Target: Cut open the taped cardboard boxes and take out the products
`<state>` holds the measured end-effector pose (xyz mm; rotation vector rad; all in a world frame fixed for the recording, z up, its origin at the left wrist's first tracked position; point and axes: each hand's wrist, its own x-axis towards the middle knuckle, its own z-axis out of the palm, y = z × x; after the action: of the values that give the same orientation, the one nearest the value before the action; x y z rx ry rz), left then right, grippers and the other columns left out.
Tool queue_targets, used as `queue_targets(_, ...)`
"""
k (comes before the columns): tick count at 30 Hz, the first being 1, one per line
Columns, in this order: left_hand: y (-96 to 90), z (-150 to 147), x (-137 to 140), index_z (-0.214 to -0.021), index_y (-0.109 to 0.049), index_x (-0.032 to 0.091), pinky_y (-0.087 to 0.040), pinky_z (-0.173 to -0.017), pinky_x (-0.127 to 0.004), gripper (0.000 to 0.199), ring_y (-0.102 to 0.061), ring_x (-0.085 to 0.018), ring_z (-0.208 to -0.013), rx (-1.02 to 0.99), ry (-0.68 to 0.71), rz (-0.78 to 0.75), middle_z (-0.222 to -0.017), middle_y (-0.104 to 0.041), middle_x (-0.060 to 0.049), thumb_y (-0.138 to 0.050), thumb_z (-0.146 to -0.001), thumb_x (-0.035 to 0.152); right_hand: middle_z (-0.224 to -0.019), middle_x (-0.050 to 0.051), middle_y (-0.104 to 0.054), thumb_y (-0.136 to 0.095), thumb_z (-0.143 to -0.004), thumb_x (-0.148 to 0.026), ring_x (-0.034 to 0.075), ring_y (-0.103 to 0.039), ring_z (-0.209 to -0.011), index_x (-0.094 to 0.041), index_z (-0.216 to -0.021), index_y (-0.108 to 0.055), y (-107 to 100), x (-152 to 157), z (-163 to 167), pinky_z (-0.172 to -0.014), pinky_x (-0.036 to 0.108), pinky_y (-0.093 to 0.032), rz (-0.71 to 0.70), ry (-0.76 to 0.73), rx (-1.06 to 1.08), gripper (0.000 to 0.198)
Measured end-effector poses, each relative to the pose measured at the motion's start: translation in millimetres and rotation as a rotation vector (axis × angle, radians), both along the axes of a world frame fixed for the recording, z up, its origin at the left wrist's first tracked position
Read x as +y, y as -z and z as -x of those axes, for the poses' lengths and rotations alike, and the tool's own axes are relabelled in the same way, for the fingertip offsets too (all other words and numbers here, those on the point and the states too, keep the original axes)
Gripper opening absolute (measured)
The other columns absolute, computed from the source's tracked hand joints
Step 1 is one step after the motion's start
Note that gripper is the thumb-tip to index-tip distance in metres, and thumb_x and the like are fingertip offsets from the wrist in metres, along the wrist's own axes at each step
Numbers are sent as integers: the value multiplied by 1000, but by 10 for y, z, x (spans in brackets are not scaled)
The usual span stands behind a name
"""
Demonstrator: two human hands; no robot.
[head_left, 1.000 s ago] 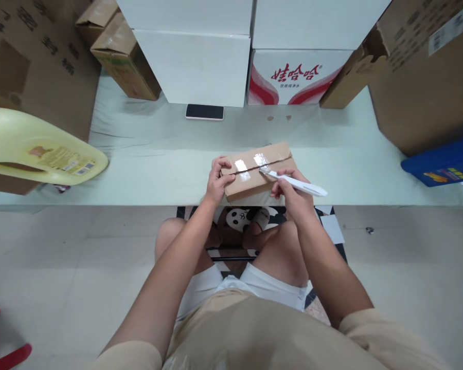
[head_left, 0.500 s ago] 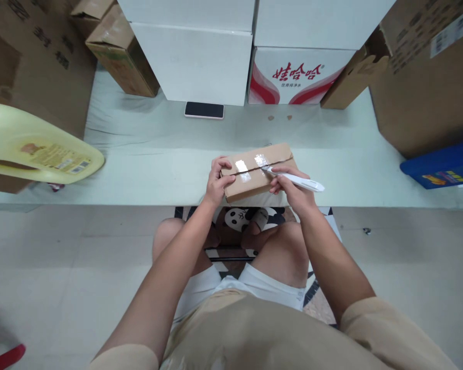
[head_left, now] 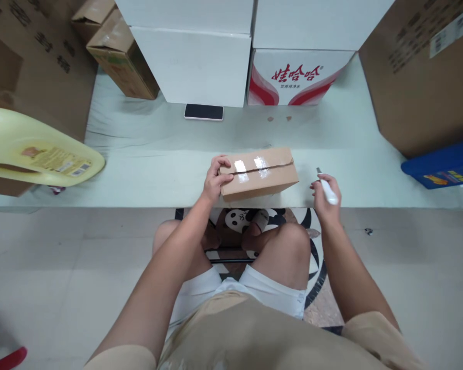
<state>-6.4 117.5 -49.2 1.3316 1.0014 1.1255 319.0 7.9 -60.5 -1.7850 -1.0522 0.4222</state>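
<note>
A small brown cardboard box [head_left: 264,172] lies near the table's front edge, two strips of clear tape across the seam on its top. My left hand [head_left: 216,177] grips its left end, fingers over the top edge. To the right of the box and apart from it, my right hand [head_left: 326,198] is closed around a white utility knife [head_left: 327,190]. The knife's short blade points up and away from me. On the box, the dark seam line shows between the flaps, and the tape glints in the light.
White cartons [head_left: 193,67] are stacked at the back, one with red printing [head_left: 293,77]. A phone [head_left: 203,112] lies before them. Large brown cartons [head_left: 420,92] flank the table [head_left: 150,169]. A yellow jug [head_left: 50,154] stands left, a blue package [head_left: 443,164] right.
My right hand has drawn the utility knife off the seam and away to the right. The box has turned slightly. A narrow brown box beside the printed carton no longer shows.
</note>
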Motion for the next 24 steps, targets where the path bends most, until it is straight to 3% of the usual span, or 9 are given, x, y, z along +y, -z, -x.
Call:
queue_targets(3, -145, 29, 142, -93, -50, 24, -51, -95, -37, 41, -58, -26, -109, -6, 28, 104, -111, -57, -4, -62, -54, 28, -111, 16, -73, -57, -83, -33, 32, -67, -101, -17, -126, -61, 234, 103, -230, -93, 50, -54, 312, -145, -408, 46)
queue_targets(5, -248, 43, 210, -99, -52, 24, -52, -86, -34, 48, -58, -24, -102, -6, 19, 158, -107, -58, -4, -62, -52, 26, -123, 22, -70, -54, -81, -26, 38, -63, -111, -14, -132, -61, 298, 211, -305, -100, 58, -51, 393, -211, -519, 53)
queue_targets(9, -376, 57, 214, -107, -53, 25, -52, -78, -31, 57, -60, -22, -95, 28, 5, 176, -106, -59, -3, -62, -51, 23, -130, 22, -68, -51, -83, -27, 38, -62, -115, -14, -137, -60, 275, 379, -273, -103, 59, -50, 376, -247, -522, 56)
queue_targets(12, -398, 47, 171, -104, -54, 24, -50, -75, -31, 44, -60, -22, -88, 79, -2, 171, -102, -59, -4, -61, -61, 29, -129, 20, -69, -50, -86, -29, 36, -64, -114, -13, -139, -60, 252, 401, -183, -105, 56, -51, 352, -241, -476, 57)
queue_targets(15, -413, 34, 153, -103, -55, 24, -50, -83, -31, 34, -60, -21, -96, 126, -105, 100, -106, -60, -5, -63, -70, 32, -130, 22, -68, -50, -85, -26, 40, -63, -118, -10, -147, -55, 248, 365, -116, -106, 61, -49, 392, -232, -463, 64)
queue_targets(17, -433, 42, 129, -102, -54, 24, -49, -89, -30, 33, -59, -20, -103, 211, -249, 14, -109, -59, -5, -68, -72, 31, -131, 24, -68, -53, -84, -26, 41, -61, -122, -9, -149, -53, 201, 332, -67, -108, 64, -47, 356, -182, -429, 67)
queue_targets(19, -460, 68, 63, -95, -53, 23, -47, -87, -29, 31, -57, -18, -96, 322, -385, -70, -101, -57, -3, -74, -72, 31, -131, 24, -68, -54, -85, -29, 39, -62, -124, -11, -142, -59, 79, 295, 23, -110, 62, -47, 245, -120, -329, 60)
queue_targets(21, -489, 107, -54, -84, -53, 22, -46, -80, -28, 24, -54, -15, -83, 398, -417, -140, -88, -55, -1, -73, -76, 33, -129, 20, -69, -53, -90, -36, 34, -65, -121, -15, -132, -64, -120, 243, 174, -107, 56, -52, 114, -138, -152, 48)
queue_targets(24, -527, 174, -284, -77, -56, 21, -45, -74, -28, 20, -53, -15, -75, 382, -364, -221, -76, -56, 0, -64, -85, 37, -128, 12, -72, -56, -94, -51, 27, -69, -115, -23, -130, -63, -467, 130, 474, -102, 48, -56, -39, -317, 102, 45)
